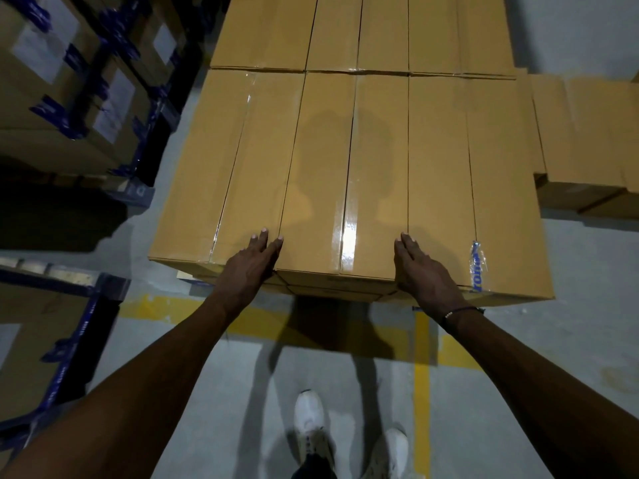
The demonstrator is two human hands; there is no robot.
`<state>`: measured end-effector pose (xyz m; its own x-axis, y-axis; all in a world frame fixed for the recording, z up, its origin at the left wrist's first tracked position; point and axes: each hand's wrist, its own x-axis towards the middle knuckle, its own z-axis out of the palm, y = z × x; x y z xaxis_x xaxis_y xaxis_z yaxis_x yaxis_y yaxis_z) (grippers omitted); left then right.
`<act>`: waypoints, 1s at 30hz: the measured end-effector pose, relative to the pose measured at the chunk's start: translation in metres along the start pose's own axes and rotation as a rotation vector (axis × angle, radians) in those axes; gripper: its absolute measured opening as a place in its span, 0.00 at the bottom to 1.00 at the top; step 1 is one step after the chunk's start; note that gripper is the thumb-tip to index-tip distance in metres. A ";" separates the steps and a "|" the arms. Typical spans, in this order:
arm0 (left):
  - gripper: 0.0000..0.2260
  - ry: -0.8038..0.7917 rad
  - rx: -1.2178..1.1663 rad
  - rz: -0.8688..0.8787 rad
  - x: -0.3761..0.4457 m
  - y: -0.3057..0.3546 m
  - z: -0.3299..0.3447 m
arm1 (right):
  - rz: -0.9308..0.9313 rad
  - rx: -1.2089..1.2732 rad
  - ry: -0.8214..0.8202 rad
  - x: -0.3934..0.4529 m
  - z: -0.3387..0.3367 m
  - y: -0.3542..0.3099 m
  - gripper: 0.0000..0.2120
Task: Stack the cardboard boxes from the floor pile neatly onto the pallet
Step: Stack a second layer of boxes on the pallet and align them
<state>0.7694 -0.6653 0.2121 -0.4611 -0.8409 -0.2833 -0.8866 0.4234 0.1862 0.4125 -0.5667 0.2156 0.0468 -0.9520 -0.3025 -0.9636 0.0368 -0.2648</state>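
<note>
Here, both hands lay flat on the near edge of the stack (349,174) of cardboard boxes. The left hand (254,262) rested with straight fingers over the seam left of the middle box (318,174); the right hand (423,271), a bracelet (460,311) at its wrist, pressed open-fingered at that box's right seam. Neither gripped anything. A second row (359,29) sat behind on the stack. Right of the stack lay a lower pile (587,133); left of it stood blue-taped cartons (69,81). White shoes (311,416) stood before the stack on the floor (553,340).
</note>
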 end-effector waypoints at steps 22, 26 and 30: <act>0.18 0.095 -0.092 0.104 -0.039 0.062 -0.125 | 0.106 0.229 -0.091 -0.058 -0.133 -0.032 0.30; 0.17 0.164 -0.138 0.125 -0.059 0.097 -0.209 | 0.174 0.321 0.008 -0.104 -0.210 -0.037 0.25; 0.16 0.252 -0.252 0.199 -0.075 0.138 -0.298 | 0.232 0.405 0.160 -0.159 -0.289 -0.035 0.22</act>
<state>0.6926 -0.6447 0.5388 -0.5714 -0.8206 0.0149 -0.7300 0.5165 0.4475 0.3631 -0.5042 0.5375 -0.2282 -0.9383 -0.2596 -0.7629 0.3381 -0.5511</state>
